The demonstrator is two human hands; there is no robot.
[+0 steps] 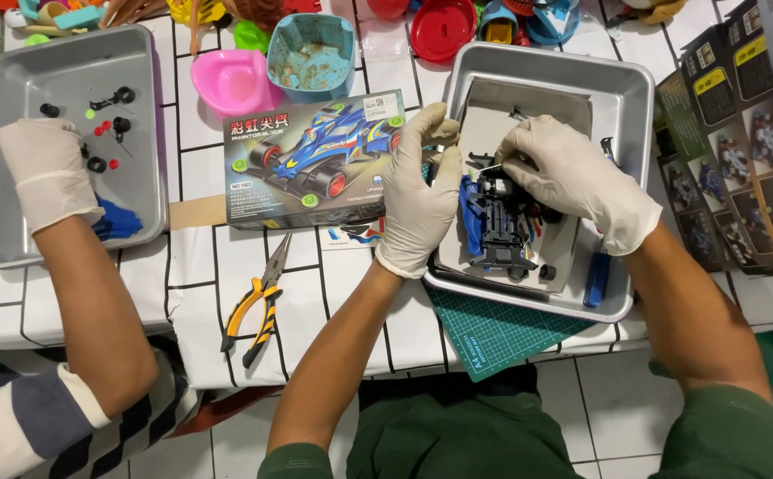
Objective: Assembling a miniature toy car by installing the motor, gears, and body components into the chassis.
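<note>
Plastic toy-car chassis (499,229), seemingly light and brittle, was clasped along its sides by left hand (419,191) while right hand (574,177) pinched a small part on top.

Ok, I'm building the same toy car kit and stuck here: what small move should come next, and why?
Probably press the part down with the right hand while the left hand steadies the black chassis. Its fingers already pinch something small at the chassis's top end, over the metal tray; what it is, I cannot tell.
</note>
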